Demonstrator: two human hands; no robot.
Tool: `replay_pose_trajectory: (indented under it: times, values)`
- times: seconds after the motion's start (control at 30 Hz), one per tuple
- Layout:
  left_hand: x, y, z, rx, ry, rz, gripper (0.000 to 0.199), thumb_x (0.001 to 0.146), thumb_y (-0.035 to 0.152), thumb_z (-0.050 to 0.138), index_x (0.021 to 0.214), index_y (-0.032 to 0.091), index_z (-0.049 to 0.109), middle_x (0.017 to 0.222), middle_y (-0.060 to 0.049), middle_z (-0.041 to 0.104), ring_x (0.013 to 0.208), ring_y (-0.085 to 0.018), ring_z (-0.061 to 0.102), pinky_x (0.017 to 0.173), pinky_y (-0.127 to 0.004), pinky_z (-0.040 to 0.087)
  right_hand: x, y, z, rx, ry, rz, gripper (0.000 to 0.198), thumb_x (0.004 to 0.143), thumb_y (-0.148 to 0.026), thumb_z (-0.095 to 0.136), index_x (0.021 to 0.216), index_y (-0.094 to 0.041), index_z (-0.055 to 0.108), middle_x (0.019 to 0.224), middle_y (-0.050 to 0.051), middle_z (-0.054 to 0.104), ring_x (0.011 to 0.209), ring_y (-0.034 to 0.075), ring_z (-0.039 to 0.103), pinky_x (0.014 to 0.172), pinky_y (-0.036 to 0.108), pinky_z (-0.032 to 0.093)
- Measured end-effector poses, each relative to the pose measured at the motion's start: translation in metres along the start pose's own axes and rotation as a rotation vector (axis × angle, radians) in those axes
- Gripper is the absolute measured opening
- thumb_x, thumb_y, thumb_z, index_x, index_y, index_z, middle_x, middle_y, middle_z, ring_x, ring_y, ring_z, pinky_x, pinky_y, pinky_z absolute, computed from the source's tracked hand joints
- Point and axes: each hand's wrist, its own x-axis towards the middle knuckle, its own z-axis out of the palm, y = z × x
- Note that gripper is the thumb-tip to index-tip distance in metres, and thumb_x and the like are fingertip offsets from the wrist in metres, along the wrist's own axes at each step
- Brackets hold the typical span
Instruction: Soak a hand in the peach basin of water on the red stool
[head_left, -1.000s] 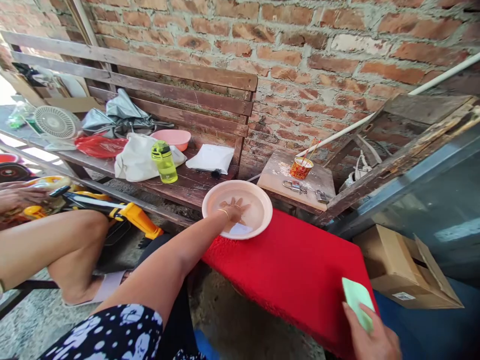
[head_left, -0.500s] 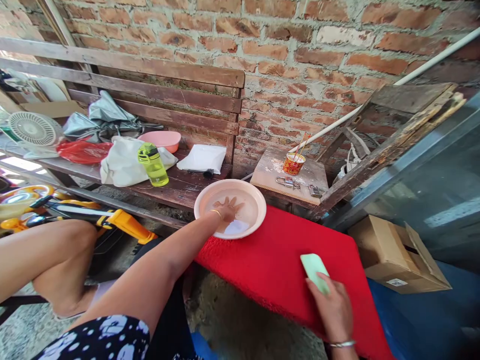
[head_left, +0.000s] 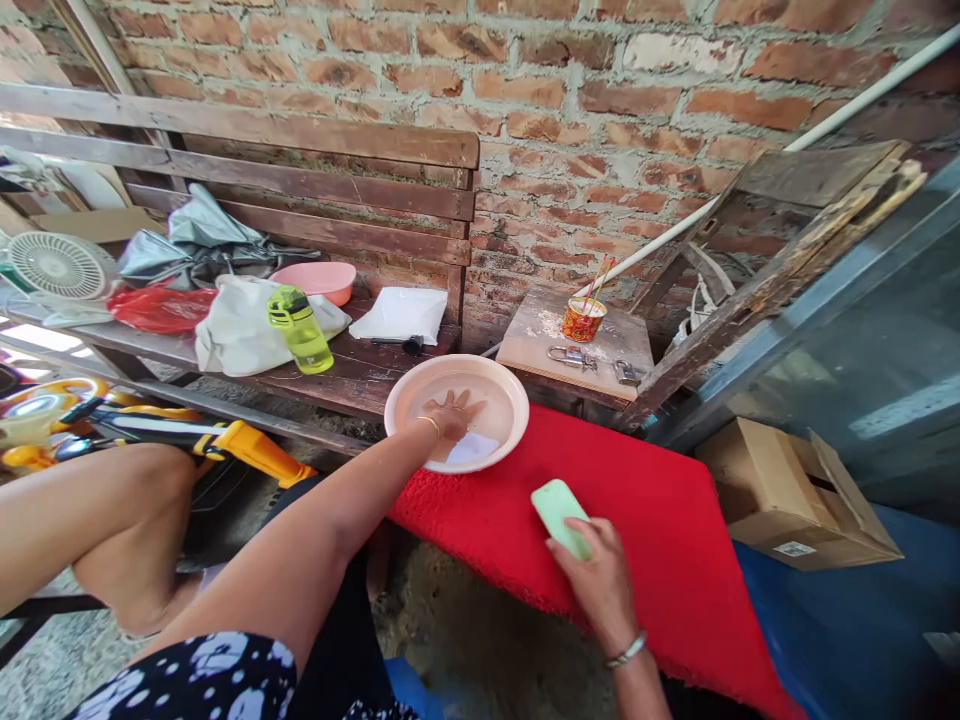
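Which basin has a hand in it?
The pale basin by the red cloth: the left hand is in it. The pink basin sits on the bench.

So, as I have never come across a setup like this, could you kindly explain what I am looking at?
Of course. There is no machine here, only a person's two bare hands, seen by one camera worn on the head, looking forward and down. The left hand is in a round pale basin of water, fingers spread, beside a white item I cannot identify. The right hand holds a flat pale green object above or on the red cloth. On the bench behind are a lime-green water bottle and a white packet.
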Motion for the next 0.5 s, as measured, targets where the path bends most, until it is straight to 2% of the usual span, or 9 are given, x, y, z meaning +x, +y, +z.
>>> replay_pose_trajectory:
  times: [0.1, 0.17, 0.23, 0.3, 0.4, 0.47, 0.5]
  values:
    - [0.001, -0.001, 0.0, -0.024, 0.017, 0.007, 0.115, 0.069, 0.064, 0.075, 0.161, 0.047, 0.007, 0.171, -0.005, -0.01, 0.153, -0.05, -0.009, 0.107, -0.082, 0.017, 0.008, -0.018, 0.029, -0.05, -0.094, -0.127, 0.03, 0.086, -0.052, 0.062, 0.098, -0.029, 0.076, 0.095, 0.006, 0.065, 0.089, 0.024, 0.062, 0.082, 0.038, 0.05]
    - [0.0, 0.0, -0.001, -0.012, -0.002, 0.003, 0.117, 0.069, 0.064, 0.076, 0.161, 0.046, 0.006, 0.171, -0.006, -0.012, 0.152, -0.051, -0.011, 0.107, -0.083, 0.016, 0.015, -0.005, 0.024, -0.105, -0.068, -0.124, 0.034, 0.087, -0.055, 0.059, 0.099, -0.027, 0.076, 0.095, 0.007, 0.065, 0.087, 0.024, 0.061, 0.082, 0.038, 0.05]
    - [-0.002, 0.001, -0.002, -0.002, -0.016, 0.009, 0.12, 0.067, 0.062, 0.079, 0.161, 0.046, 0.005, 0.171, -0.006, -0.013, 0.152, -0.051, -0.012, 0.106, -0.083, 0.016, 0.02, 0.025, 0.001, -0.181, 0.013, -0.044, 0.051, 0.087, -0.067, 0.051, 0.098, -0.024, 0.077, 0.092, 0.01, 0.065, 0.084, 0.026, 0.06, 0.08, 0.041, 0.049]
    - [-0.002, 0.001, -0.003, -0.008, -0.012, 0.018, 0.122, 0.066, 0.059, 0.081, 0.161, 0.047, 0.006, 0.171, -0.005, -0.012, 0.152, -0.051, -0.012, 0.106, -0.084, 0.016, 0.02, 0.065, -0.036, -0.291, 0.121, 0.123, 0.072, 0.083, -0.081, 0.04, 0.099, -0.021, 0.077, 0.085, 0.012, 0.064, 0.08, 0.029, 0.059, 0.076, 0.043, 0.049]
    - [-0.001, 0.002, -0.003, -0.026, 0.002, 0.008, 0.121, 0.065, 0.054, 0.083, 0.16, 0.049, 0.008, 0.171, -0.004, -0.011, 0.152, -0.051, -0.011, 0.107, -0.083, 0.016, 0.006, 0.118, -0.1, -0.471, 0.226, 0.499, 0.09, 0.074, -0.092, 0.034, 0.109, -0.021, 0.076, 0.075, 0.013, 0.061, 0.072, 0.033, 0.057, 0.067, 0.046, 0.046]
    - [-0.001, 0.002, -0.002, -0.034, 0.007, 0.002, 0.117, 0.068, 0.053, 0.081, 0.16, 0.049, 0.008, 0.172, -0.003, -0.01, 0.152, -0.051, -0.01, 0.107, -0.083, 0.016, -0.006, 0.139, -0.131, -0.544, 0.262, 0.722, 0.094, 0.068, -0.095, 0.037, 0.117, -0.024, 0.075, 0.078, 0.016, 0.061, 0.067, 0.034, 0.055, 0.06, 0.047, 0.044]
    - [-0.001, 0.002, -0.002, -0.036, 0.007, 0.002, 0.114, 0.07, 0.054, 0.079, 0.16, 0.049, 0.009, 0.172, -0.004, -0.009, 0.152, -0.05, -0.01, 0.107, -0.083, 0.017, -0.011, 0.142, -0.14, -0.557, 0.276, 0.786, 0.095, 0.065, -0.096, 0.038, 0.119, -0.026, 0.075, 0.08, 0.017, 0.061, 0.067, 0.035, 0.055, 0.059, 0.048, 0.043]
